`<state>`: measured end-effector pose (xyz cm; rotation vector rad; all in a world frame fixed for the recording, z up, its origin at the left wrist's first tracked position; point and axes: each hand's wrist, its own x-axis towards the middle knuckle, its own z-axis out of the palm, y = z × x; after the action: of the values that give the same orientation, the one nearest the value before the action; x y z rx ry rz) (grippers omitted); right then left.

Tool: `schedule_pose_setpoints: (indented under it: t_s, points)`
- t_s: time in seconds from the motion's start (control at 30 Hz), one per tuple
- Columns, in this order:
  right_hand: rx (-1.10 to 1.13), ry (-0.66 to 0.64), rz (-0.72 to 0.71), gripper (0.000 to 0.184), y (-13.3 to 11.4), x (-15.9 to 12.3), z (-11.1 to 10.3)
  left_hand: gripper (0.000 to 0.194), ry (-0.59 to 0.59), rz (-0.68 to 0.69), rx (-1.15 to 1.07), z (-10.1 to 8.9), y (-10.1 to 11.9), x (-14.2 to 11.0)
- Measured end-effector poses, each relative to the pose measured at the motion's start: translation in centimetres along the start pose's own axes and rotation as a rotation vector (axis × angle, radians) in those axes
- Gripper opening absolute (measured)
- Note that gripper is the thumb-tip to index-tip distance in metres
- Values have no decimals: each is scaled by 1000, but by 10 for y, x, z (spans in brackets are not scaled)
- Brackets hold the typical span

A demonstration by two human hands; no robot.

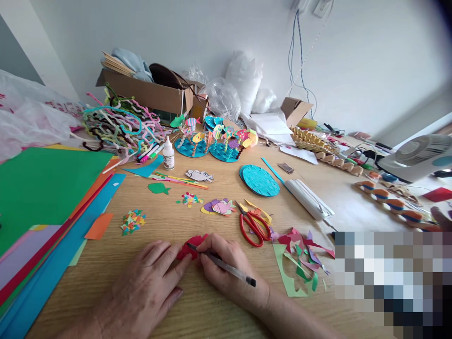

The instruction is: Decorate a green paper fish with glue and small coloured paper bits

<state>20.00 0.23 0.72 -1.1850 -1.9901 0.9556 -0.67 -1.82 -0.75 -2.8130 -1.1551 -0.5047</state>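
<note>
My right hand (226, 263) is closed round a clear-barrelled pen (229, 268) with a dark end cap. The pen's tip meets a small red paper cutout (187, 248) on the wooden table. My left hand (151, 273) lies flat with stretched fingers, its fingertips on the cutout's left and lower edge. Both hands hide part of the cutout's outline. Beyond them lie a stack of paper fish (222, 207), red-handled scissors (251, 228), a pile of paper bits (133, 221) and a second pile of bits (190, 199).
Coloured paper sheets (52, 183) cover the left side. Paper scraps (300, 259) lie to the right. Further back are a glue bottle (168, 157), a green paper fish (158, 188), blue woven ovals (261, 180), pipe cleaners (123, 122), fish decorations (219, 141) and a white fan (416, 157).
</note>
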Motion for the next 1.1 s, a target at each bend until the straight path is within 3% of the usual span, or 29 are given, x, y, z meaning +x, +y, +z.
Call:
schedule_pose_setpoints:
  t_s: [0.87,1.1]
  points:
    - [-6,29,7,11,0,0,0,46,3,11,57,-1,1,1]
    - [0,64,4,11,3,0,1,44,74,51,95,2,1,0]
